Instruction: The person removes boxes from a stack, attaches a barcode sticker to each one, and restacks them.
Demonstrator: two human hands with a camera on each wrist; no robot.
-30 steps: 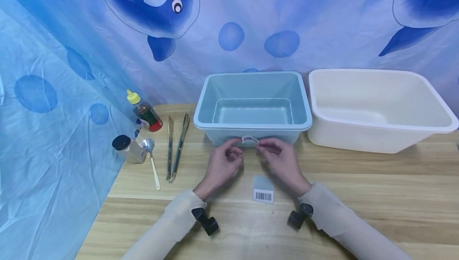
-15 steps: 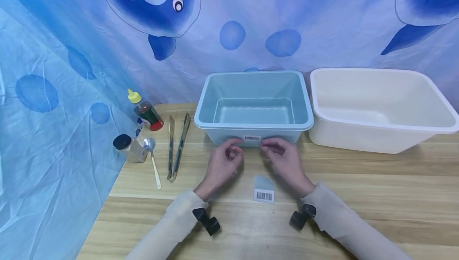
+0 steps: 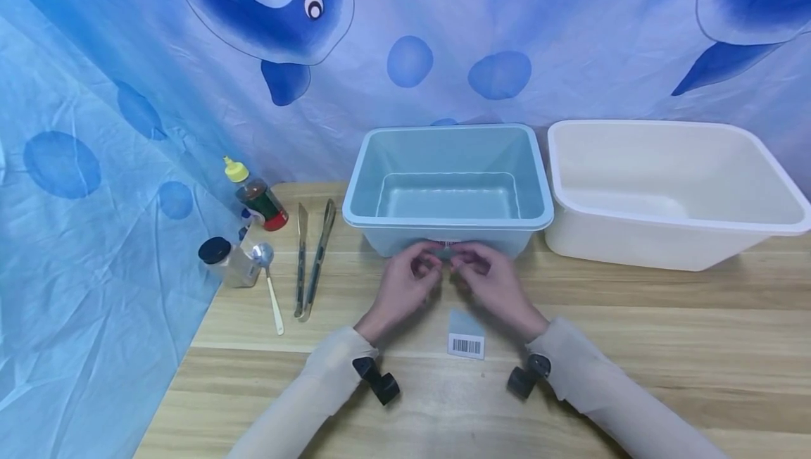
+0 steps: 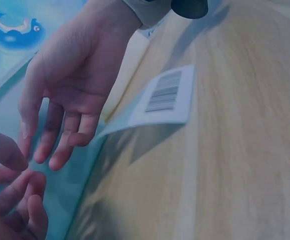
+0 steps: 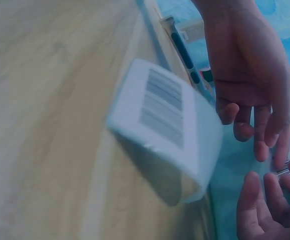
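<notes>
Both hands' fingers (image 3: 437,260) press the barcode sticker (image 3: 446,243) below the blue tub (image 3: 447,222) rim.

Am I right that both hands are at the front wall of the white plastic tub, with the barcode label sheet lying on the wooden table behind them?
Not quite: the head view shows the left hand and right hand at the light blue plastic tub, not the white one. The barcode label sheet does lie on the wooden table.

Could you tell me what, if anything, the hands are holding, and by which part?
Both hands touch a small barcode sticker on the blue bin's front wall; whether either pinches it cannot be told.
</notes>
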